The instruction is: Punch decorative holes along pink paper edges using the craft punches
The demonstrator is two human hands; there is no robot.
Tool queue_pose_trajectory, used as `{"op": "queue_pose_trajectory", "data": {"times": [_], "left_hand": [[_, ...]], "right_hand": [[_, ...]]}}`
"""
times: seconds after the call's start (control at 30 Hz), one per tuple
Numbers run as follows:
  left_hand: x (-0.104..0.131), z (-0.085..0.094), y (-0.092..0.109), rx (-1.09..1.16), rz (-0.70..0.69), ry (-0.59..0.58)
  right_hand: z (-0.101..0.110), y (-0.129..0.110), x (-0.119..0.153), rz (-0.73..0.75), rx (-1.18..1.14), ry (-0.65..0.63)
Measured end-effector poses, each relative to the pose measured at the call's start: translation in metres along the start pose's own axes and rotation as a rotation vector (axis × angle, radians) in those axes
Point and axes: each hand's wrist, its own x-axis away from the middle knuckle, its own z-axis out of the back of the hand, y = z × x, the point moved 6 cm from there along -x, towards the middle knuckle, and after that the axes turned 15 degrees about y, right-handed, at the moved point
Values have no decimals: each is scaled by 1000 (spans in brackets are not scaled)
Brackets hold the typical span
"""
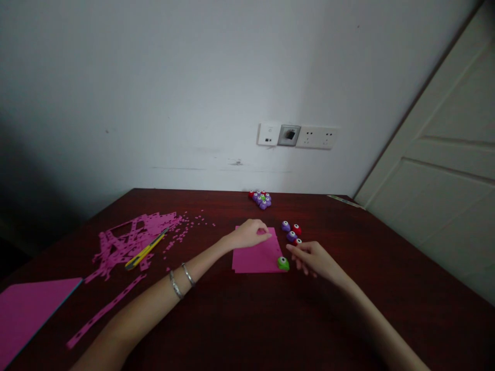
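The pink sheets lie in front of me near the middle of the table, at least two stacked, their edges slightly out of line. At their near right corner sits the green piece, its eye-like top facing up.

My left hand is over the far part of the sheets, fingers bent inward; I cannot tell whether it presses on the paper or grips anything. My right hand is just right of the green piece, fingers loose and parted, with nothing seen in it. Two bracelets circle my left forearm.

Just beyond my right hand are four more eyed pieces, two purple and two red, one of the red ones partly hidden by my fingers. A tight cluster of red, purple and green ones sits at the table's far edge.

To the left is a heap of pink scraps full of holes, with a yellow cutter on it and small bits scattered beside it. Nearer me lie a punched strip and a larger pink stack.

Behind are the wall with its sockets and, at right, a white door.
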Motion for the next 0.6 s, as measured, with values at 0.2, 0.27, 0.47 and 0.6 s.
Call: {"op": "queue_pose_trajectory", "data": {"times": [0.2,0.27,0.47,0.6], "left_hand": [[8,-28,-8,370,312,-258],[13,-35,-8,449,378,-327],[17,-45,-6,539,457,-395],[18,-53,-7,538,489,-434]], "right_hand": [[-5,1,-5,-93,57,-197],[-5,-1,-4,-84,72,-259],[-12,-9,3,-120,95,-391],[-16,-8,1,-120,145,-406]]}}
